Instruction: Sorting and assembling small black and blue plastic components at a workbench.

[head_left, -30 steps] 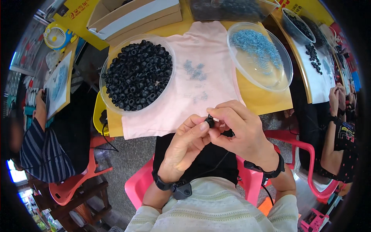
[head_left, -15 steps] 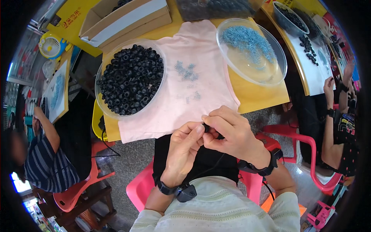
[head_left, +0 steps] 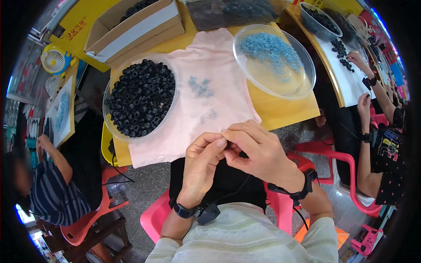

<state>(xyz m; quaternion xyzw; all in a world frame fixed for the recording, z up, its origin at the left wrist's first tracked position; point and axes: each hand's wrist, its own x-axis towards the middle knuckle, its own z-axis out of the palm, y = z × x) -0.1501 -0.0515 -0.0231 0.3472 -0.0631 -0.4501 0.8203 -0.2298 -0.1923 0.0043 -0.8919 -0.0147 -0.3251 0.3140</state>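
My left hand (head_left: 202,164) and my right hand (head_left: 258,153) meet just past the near edge of a pink shirt (head_left: 210,52) laid over the table. Between their pinched fingertips is a small black piece (head_left: 227,145), mostly covered by the fingers. Which hand bears more of it, I cannot tell. To the left on the shirt sits a clear round bowl (head_left: 176,87) heaped with black ring-like pieces (head_left: 142,98). Small blue-grey pieces (head_left: 201,87) lie scattered on the cloth. A second clear bowl (head_left: 272,81), at the right, holds many tiny blue pieces (head_left: 269,48).
At the back stand a cardboard box (head_left: 140,33) and a clear bin (head_left: 232,15), both with black pieces. A co-worker (head_left: 381,149) sits at a table (head_left: 322,57) on the right, another (head_left: 55,188) on the left. A small fan (head_left: 54,59) stands far left.
The view has shifted, so the table's things sit slightly further left. My hands stay pinched together, and the black piece shows less. The right-hand co-worker's hand now reaches to the black pieces on their table.
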